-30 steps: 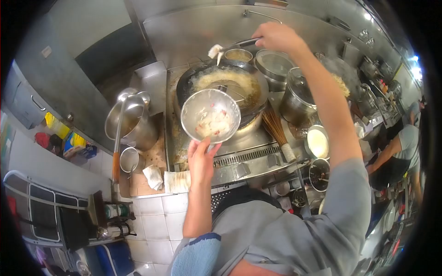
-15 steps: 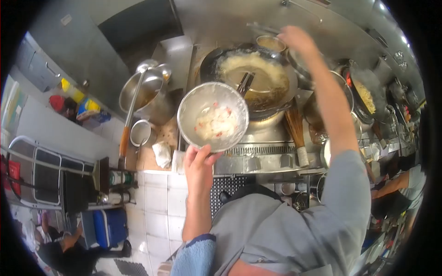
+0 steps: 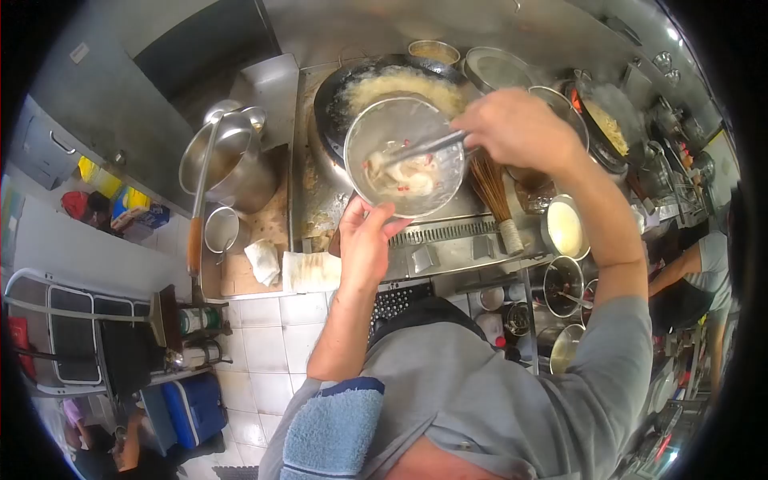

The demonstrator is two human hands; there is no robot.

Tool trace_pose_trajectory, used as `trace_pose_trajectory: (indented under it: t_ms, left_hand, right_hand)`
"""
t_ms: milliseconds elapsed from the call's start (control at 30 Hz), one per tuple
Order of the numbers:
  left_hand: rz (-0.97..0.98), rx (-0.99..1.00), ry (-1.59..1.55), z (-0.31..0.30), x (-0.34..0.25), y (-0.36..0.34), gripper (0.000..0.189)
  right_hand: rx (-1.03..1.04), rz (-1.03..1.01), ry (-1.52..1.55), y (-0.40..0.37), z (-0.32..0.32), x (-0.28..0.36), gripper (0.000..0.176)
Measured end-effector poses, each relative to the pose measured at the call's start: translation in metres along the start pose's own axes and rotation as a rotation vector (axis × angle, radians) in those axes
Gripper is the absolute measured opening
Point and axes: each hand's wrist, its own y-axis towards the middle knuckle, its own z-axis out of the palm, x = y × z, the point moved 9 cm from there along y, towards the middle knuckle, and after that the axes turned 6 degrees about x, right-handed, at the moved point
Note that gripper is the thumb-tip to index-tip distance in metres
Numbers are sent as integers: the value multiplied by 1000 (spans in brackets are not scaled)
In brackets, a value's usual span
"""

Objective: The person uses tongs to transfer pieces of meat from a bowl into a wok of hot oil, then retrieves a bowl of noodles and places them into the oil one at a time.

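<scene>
My left hand (image 3: pixel 368 236) grips the near rim of a metal bowl (image 3: pixel 364 188), thumb toward the inside. Pale, wet batter-like food with red bits (image 3: pixel 404 172) lies in the bowl's bottom. From the right, my right hand (image 3: pixel 516 128) is closed around a pair of tongs (image 3: pixel 428 148), whose tips reach into the food. Behind the bowl, and partly hidden by it, is a large dark wok (image 3: pixel 324 100) with foaming oil (image 3: pixel 400 82).
A steel pot (image 3: pixel 248 172) with a wooden-handled ladle (image 3: pixel 194 248) stands left. A bamboo brush (image 3: pixel 498 200) and a dish of yellow liquid (image 3: pixel 566 226) are at right. Another wok (image 3: pixel 604 128) holds food. Other people (image 3: pixel 684 276) show at the right and lower left.
My right hand has come down from beyond the wok to the bowl, bringing the tongs into the food. The bowl has shifted right and the view has turned slightly.
</scene>
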Motion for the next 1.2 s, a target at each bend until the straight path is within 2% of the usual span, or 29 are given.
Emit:
trace_pose_trajectory:
  t_ms: [100, 167, 233, 267, 367, 400, 500, 633, 767, 867, 967, 1033, 1100, 1167, 1200]
  left_hand:
    - [45, -41, -20, -9, -3, 5, 10]
    - [67, -81, -43, -11, -11, 10, 14]
    - [73, -123, -71, -10, -20, 12, 17]
    - [60, -114, -112, -19, -14, 19, 26]
    - [58, -167, -152, -25, -13, 31, 31]
    - [66, -190, -147, -29, -12, 32, 33]
    - [84, -231, -123, -38, -11, 19, 36]
    - [98, -266, -98, -49, -18, -17, 38]
    - [104, -294, -59, -62, -38, -43, 40]
    - [136, -319, -66, -66, -61, -52, 40]
    - [148, -300, -59, -79, -72, -62, 40]
    - [141, -283, -63, -86, -78, -63, 39]
    - [134, -260, -36, -96, -83, -57, 35]
    - [133, -247, 4, -104, -87, -54, 28]
    - [142, -234, 30, -105, -89, -47, 23]
  right_hand:
    - [-238, -27, -55, -3, -38, -31, 23]
    - [-180, 10, 49, 13, -60, -55, 27]
    - [-248, 52, 146, 29, -79, -82, 29]
    - [-280, 71, 198, 37, -87, -94, 31]
    - [-235, 104, 231, 71, -102, -111, 34]
    - [-325, 56, 225, 89, -98, -128, 33]
    - [-397, 77, 18, 142, -71, -145, 26]
    - [-227, 152, -83, 204, 5, -127, 18]
    - [-124, 241, -44, 245, 88, -119, 16]
    - [-181, 334, 20, 257, 122, -131, 18]
    - [-190, 499, 89, 242, 108, -152, 22]
    - [-144, 552, 188, 220, 76, -158, 28]
    - [-424, 475, 180, 190, 31, -155, 31]
    - [-497, 282, 247, 154, -8, -131, 35]
    - [-406, 207, 320, 137, -23, -109, 35]
